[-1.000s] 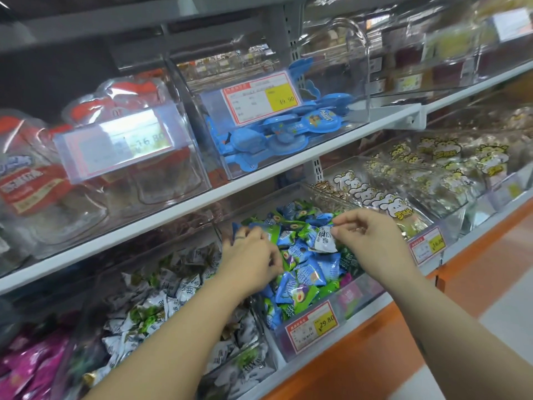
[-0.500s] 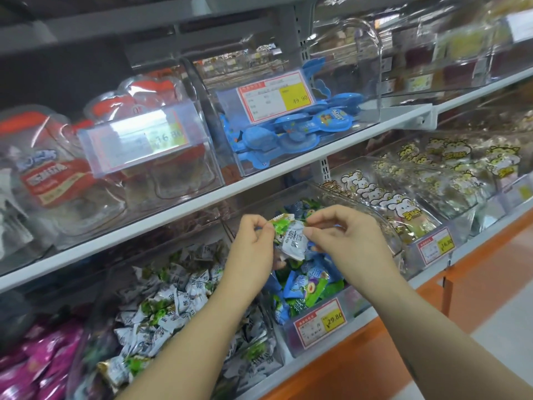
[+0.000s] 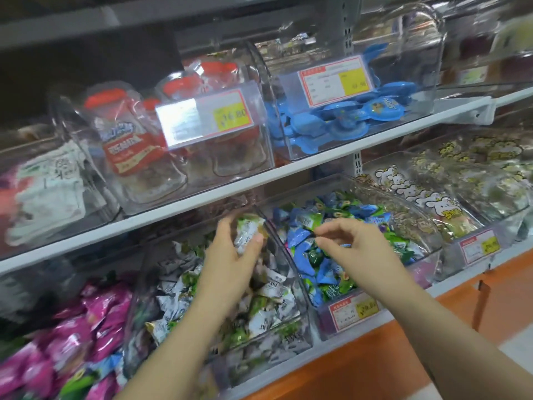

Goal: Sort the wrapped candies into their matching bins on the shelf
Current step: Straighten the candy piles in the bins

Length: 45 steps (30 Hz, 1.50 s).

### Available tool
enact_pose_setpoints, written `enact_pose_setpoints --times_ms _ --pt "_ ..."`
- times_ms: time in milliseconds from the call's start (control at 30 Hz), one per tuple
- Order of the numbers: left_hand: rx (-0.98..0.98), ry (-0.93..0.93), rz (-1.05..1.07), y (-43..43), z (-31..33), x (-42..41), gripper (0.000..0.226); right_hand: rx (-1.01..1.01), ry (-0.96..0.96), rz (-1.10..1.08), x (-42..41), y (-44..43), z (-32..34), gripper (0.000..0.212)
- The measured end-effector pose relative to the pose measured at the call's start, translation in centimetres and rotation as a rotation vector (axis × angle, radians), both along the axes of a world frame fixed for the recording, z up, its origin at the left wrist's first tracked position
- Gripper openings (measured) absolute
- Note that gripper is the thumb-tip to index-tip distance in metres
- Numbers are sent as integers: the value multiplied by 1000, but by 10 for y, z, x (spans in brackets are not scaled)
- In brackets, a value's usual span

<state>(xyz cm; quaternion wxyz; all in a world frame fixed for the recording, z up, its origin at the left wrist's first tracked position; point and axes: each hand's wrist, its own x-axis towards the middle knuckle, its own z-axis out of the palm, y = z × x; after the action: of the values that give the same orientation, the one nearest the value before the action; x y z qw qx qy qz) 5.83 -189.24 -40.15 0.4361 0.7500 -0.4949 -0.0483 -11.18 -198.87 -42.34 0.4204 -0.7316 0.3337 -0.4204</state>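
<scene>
now left hand alone grips white-green candy, over matching bin; right hand let go, relaxed.

Left hand carried white candy leftward, right hand let go

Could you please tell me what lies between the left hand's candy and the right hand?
The bins' clear side walls, seen in the head view.

A shop's sweets aisle is showing: clear bins are holding wrapped candies on white shelves, each bin carrying a red-and-yellow price tag.
</scene>
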Motion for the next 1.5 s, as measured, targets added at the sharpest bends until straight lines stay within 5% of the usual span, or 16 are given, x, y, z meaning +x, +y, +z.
enact_pose_setpoints --times_ms 200,367,600,933,1167,1367,1500 --pt "342 -337 237 25 -16 56 64 -66 189 -77 -3 -18 -9 6" --pt "350 -465 276 20 -9 50 62 -87 201 -134 -5 -28 -14 6" --pt "281 -472 -135 1 -9 0 43 -127 298 -97 0 -30 -23 9" --pt "309 -299 -286 -12 -23 11 32 -490 466 24 61 -54 11 33" --pt "263 -213 -313 -14 -29 18 28 -619 916 157 95 -86 -2 44" --pt "276 -187 -299 -12 -27 14 29 -517 732 40 76 -90 -7 23" --pt "283 -211 -276 -8 -25 12 31 -448 420 -124 60 -77 0 18"
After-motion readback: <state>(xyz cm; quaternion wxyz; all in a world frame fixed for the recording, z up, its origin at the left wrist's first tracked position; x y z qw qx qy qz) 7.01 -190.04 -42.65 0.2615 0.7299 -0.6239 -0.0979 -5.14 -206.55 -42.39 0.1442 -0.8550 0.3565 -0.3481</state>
